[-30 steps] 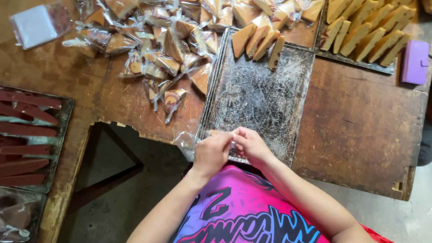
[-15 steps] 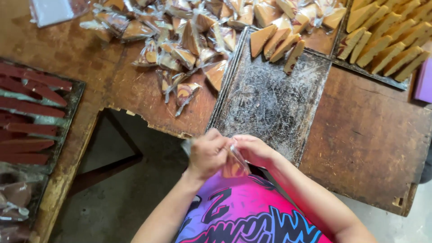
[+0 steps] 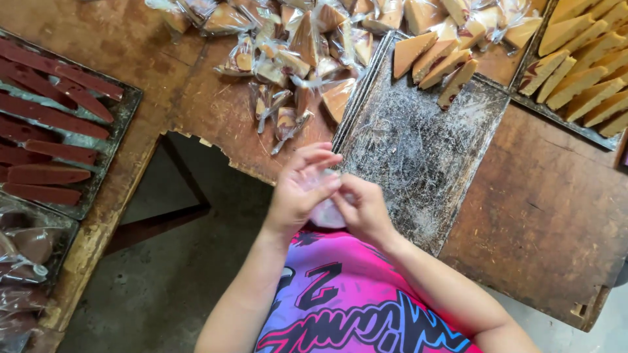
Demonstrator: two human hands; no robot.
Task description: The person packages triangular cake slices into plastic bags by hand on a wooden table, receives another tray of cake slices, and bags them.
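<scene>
Left hand (image 3: 299, 189) and right hand (image 3: 361, 208) close their grip on a clear wrapper (image 3: 325, 212) mid-frame; its contents are hidden.

Worn wooden table (image 3: 543, 216) carrying a scratched metal tray (image 3: 418, 157) with a few tan wedge slices (image 3: 435, 62) at its far end. Beside it, a heap of plastic-wrapped wedges (image 3: 294, 59). At far left, a dark tray (image 3: 121, 121) of reddish-brown strips (image 3: 49, 114).

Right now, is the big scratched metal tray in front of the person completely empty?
No: the metal tray holds a few tan wedge-shaped slices at its far end, while the rest lies bare.
</scene>
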